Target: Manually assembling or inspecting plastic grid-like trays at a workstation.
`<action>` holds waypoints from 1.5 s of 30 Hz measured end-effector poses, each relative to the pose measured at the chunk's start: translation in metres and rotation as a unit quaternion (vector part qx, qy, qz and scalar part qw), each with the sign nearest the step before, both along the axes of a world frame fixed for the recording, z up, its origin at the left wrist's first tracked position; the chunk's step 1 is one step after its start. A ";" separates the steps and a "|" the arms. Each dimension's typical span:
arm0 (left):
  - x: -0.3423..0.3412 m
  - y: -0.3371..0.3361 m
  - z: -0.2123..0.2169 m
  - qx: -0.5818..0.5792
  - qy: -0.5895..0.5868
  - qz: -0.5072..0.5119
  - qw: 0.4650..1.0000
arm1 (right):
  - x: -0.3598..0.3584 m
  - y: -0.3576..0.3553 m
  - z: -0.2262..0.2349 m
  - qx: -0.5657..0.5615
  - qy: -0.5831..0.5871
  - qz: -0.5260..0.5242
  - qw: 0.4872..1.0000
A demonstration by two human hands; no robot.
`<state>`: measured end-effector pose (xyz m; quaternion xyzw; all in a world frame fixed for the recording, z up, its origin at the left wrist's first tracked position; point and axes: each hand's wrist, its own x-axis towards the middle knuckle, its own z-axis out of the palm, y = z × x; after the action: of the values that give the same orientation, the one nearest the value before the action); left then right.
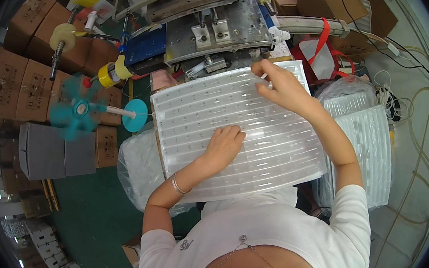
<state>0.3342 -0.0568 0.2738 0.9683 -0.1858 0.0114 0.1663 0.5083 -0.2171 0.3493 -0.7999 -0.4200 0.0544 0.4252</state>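
Observation:
A large, clear plastic blister tray (pixel 269 163) with long ribbed rows lies tilted on the work surface in front of me. Small pieces or marks dot its far and left rows; they are too small to name. My left hand (pixel 225 145) rests on the middle of the tray, fingers bent and close together; what is under the fingertips is hidden. Over the tray's far right part, my right hand (pixel 284 88) has its fingers curled in near the far edge. Whether it grips a small piece cannot be made out.
A metal press fixture (pixel 226 25) stands just beyond the tray. Left are a turquoise fan (pixel 80 108), yellow tape rolls (pixel 108 74), stacked cartons (pixel 33 89) and a grey box (pixel 44 148). Right, more trays in plastic wrap (pixel 362 149) are piled beside a red-handled bag (pixel 319 61).

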 end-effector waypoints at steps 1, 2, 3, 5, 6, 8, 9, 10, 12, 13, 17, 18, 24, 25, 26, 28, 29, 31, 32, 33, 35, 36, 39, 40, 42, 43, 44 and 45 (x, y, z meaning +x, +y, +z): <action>-0.002 0.002 0.002 0.002 -0.002 0.001 1.000 | 0.004 -0.002 0.000 0.002 -0.002 0.001 1.000; -0.004 0.003 0.011 -0.028 -0.003 0.012 1.000 | 0.009 -0.005 -0.001 -0.003 0.013 -0.013 1.000; -0.005 0.004 0.017 -0.058 -0.006 0.024 0.998 | 0.014 -0.008 -0.001 -0.008 0.028 -0.027 0.999; -0.007 0.010 0.023 -0.073 0.024 0.036 0.996 | 0.015 -0.011 0.000 -0.007 0.056 -0.038 0.998; -0.004 0.014 0.026 -0.092 0.056 0.045 0.993 | 0.016 -0.011 -0.004 0.030 0.049 -0.047 0.997; 0.008 0.025 0.030 -0.135 0.014 0.070 0.988 | 0.015 -0.013 -0.001 0.075 0.047 -0.051 0.995; 0.015 0.031 0.035 -0.180 -0.020 0.091 0.979 | 0.014 -0.013 0.003 0.079 0.040 -0.047 0.995; 0.024 0.039 0.041 -0.178 -0.029 0.092 0.979 | 0.014 -0.013 0.008 0.099 0.037 -0.046 0.993; 0.047 0.051 0.056 -0.147 -0.164 0.189 0.957 | 0.015 -0.013 0.014 0.111 0.035 -0.045 0.992; 0.057 0.053 0.064 -0.149 -0.172 0.186 0.956 | 0.014 -0.013 0.015 0.112 0.027 -0.046 0.992; 0.110 0.062 0.090 -0.053 -0.319 0.312 0.893 | 0.015 0.004 0.012 0.167 0.020 -0.060 0.984; 0.126 0.066 0.091 -0.007 -0.366 0.337 0.867 | 0.017 0.010 0.009 0.172 0.010 -0.078 0.982; 0.184 0.080 0.104 0.035 -0.326 0.302 0.895 | 0.033 0.058 0.021 0.206 -0.127 -0.136 0.961; 0.181 0.076 0.104 0.035 -0.329 0.299 0.895 | 0.036 0.067 0.026 0.208 -0.130 -0.138 0.960; 0.172 0.072 0.102 -0.021 -0.353 0.300 0.886 | 0.039 0.077 0.031 0.214 -0.170 -0.146 0.951; 0.150 0.062 0.095 -0.094 -0.392 0.310 0.861 | 0.052 0.099 0.035 0.231 -0.275 -0.161 0.919; 0.133 0.062 0.090 -0.091 -0.390 0.313 0.861 | 0.057 0.109 0.036 0.233 -0.271 -0.158 0.920; 0.099 0.067 0.079 -0.238 -0.312 0.343 0.854 | 0.070 0.122 0.034 0.115 -0.366 -0.200 0.902; 0.084 0.075 0.070 -0.318 -0.296 0.354 0.828 | 0.082 0.129 0.023 0.091 -0.384 -0.224 0.891; 0.069 0.088 0.060 -0.396 -0.279 0.365 0.795 | 0.085 0.133 0.023 0.092 -0.378 -0.219 0.895; 0.034 0.120 0.048 -0.533 -0.224 0.375 0.724 | 0.085 0.138 0.021 0.091 -0.382 -0.256 0.883; 0.021 0.128 0.051 -0.562 -0.230 0.406 0.684 | 0.085 0.138 0.019 0.087 -0.374 -0.251 0.889; -0.005 0.130 0.063 -0.608 -0.237 0.456 0.605 | 0.080 0.134 0.012 0.124 -0.343 -0.259 0.895; -0.012 0.128 0.063 -0.627 -0.252 0.452 0.582 | 0.076 0.131 0.008 0.185 -0.300 -0.263 0.898; -0.026 0.127 0.055 -0.648 -0.263 0.453 0.553 | 0.064 0.119 0.007 0.274 -0.222 -0.239 0.905; -0.031 0.125 0.050 -0.649 -0.254 0.459 0.552 | 0.052 0.110 0.006 0.266 -0.217 -0.242 0.908; -0.033 0.122 0.048 -0.667 -0.253 0.450 0.537 | 0.037 0.096 0.007 0.282 -0.174 -0.217 0.918; -0.036 0.119 0.044 -0.684 -0.254 0.443 0.521 | 0.025 0.085 0.006 0.299 -0.130 -0.189 0.926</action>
<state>0.2987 0.0627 0.3176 0.4702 0.2976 0.4526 0.6968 0.5328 -0.1324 0.3552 -0.7002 -0.3091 -0.2602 0.5886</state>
